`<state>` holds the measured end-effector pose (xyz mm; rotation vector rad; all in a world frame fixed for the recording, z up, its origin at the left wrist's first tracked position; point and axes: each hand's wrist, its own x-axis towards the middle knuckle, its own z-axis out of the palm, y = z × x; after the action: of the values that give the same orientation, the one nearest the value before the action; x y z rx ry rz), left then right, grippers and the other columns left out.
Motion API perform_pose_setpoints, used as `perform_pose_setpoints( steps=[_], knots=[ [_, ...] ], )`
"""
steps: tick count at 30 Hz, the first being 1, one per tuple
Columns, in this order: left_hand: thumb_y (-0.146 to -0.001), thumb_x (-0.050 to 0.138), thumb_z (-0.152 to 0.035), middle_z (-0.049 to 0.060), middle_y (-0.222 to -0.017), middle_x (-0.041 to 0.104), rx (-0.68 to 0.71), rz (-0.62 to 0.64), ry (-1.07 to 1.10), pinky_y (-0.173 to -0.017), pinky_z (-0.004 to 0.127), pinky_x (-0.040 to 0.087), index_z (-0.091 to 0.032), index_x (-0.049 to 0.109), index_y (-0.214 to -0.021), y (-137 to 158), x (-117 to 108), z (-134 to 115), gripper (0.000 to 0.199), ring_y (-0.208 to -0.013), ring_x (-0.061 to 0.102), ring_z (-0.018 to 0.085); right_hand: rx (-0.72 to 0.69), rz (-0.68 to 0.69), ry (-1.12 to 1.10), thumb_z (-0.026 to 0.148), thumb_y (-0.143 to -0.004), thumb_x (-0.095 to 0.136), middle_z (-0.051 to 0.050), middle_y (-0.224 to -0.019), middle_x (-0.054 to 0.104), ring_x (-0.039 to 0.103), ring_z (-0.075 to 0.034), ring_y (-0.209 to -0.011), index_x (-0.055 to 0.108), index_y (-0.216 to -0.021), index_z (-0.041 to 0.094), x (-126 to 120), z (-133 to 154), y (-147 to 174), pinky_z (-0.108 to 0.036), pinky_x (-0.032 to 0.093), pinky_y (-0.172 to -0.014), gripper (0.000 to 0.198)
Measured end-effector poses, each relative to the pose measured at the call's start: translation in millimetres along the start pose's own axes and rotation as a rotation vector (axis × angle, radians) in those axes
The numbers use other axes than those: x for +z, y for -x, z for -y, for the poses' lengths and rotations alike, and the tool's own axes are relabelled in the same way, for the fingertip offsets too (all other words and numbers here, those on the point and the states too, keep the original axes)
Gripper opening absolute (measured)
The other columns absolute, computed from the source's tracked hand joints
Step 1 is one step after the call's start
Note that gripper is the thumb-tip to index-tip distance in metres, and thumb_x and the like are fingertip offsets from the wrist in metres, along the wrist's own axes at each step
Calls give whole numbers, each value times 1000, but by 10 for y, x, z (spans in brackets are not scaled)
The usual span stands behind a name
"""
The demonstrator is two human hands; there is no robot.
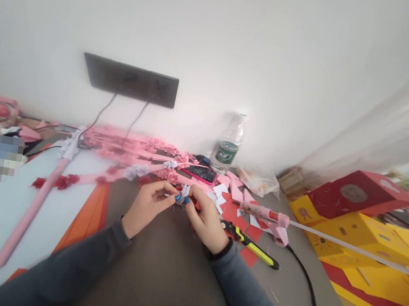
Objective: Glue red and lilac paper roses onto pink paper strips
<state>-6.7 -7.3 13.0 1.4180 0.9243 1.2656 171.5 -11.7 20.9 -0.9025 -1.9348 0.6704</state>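
Grey sleeves (71,266) lead to left hand (148,205) and right hand (210,222), each grip pinched closed on small, pale, folded paper (184,192).

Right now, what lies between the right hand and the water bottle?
The head view shows white and pink paper scraps between the right hand and the water bottle, with the phone beside them.

open tabletop (168,277) nearside, bottle (227,149) behind; glue gun (265,213) crowding right hand (207,221)

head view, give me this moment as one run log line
left hand: pinching pale folded piece | right hand: pinching same piece | to their right: yellow-and-black tool, pink glue gun | beyond: phone, bottle
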Motion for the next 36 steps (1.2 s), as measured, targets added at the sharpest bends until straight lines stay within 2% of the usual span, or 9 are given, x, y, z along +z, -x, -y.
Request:
perform_pose_setpoints(
  steps=[5,12,16,19,21,28,32,34,36],
  knots=[
    [-79,74,-31,2,-79,69,52,-22,-59,-65,25,59,-18,65,-82,1,10,7,16,-75,69,16,-17,-21,40,13,-89,45,3,-71,45,43,-15,-64,41,-77,24,18,9,-7,-27,34,-60,17],
    [-85,66,-23,2,-85,71,147,7,-115,-68,25,60,-19,64,-99,21,4,21,14,-81,72,17,2,-71,73,11,-82,47,3,-67,45,43,-14,-60,38,-73,25,40,17,-8,-27,34,-57,19],
    [-91,56,-14,3,-95,71,321,11,-357,-78,26,59,-22,64,-118,53,-1,-4,29,-90,71,16,10,-93,124,11,-80,48,4,-66,46,44,-14,-59,39,-72,25,59,23,6,-27,35,-58,18],
    [-93,50,-10,4,-96,70,468,31,-569,-82,27,56,-22,68,-107,60,0,-22,26,-90,69,17,5,-110,199,10,-79,48,3,-66,48,47,-15,-62,40,-72,24,82,24,20,-27,36,-61,18],
    [-93,49,-7,3,-93,69,506,21,-630,-81,27,54,-22,68,-104,55,5,-25,26,-87,68,17,-9,-123,264,9,-79,49,3,-66,50,48,-16,-63,42,-71,24,97,20,27,-28,37,-63,18],
    [-91,49,-4,3,-93,67,476,-17,-586,-74,24,56,-22,69,-101,52,19,-8,28,-84,68,16,-50,-196,374,8,-82,56,1,-69,57,54,-17,-68,45,-73,24,130,20,44,-31,39,-69,21],
    [-91,50,-6,3,-90,66,456,-43,-542,-71,22,56,-21,69,-99,60,25,-13,25,-82,68,14,12,-284,295,11,-80,59,-2,-85,59,55,-19,-75,51,-95,24,139,45,50,-32,45,-70,21],
    [-91,51,-7,3,-90,67,458,-53,-535,-72,22,57,-21,68,-99,62,31,-9,23,-83,68,14,-12,-258,265,9,-81,57,-5,-94,61,57,-22,-83,54,-102,23,133,64,44,-35,47,-76,25],
    [-90,51,-7,3,-92,69,453,-71,-518,-72,22,59,-21,66,-100,63,39,1,22,-85,69,15,-29,-226,248,7,-82,55,-7,-98,61,58,-23,-90,55,-99,24,122,82,34,-37,48,-81,24]
  ],
)
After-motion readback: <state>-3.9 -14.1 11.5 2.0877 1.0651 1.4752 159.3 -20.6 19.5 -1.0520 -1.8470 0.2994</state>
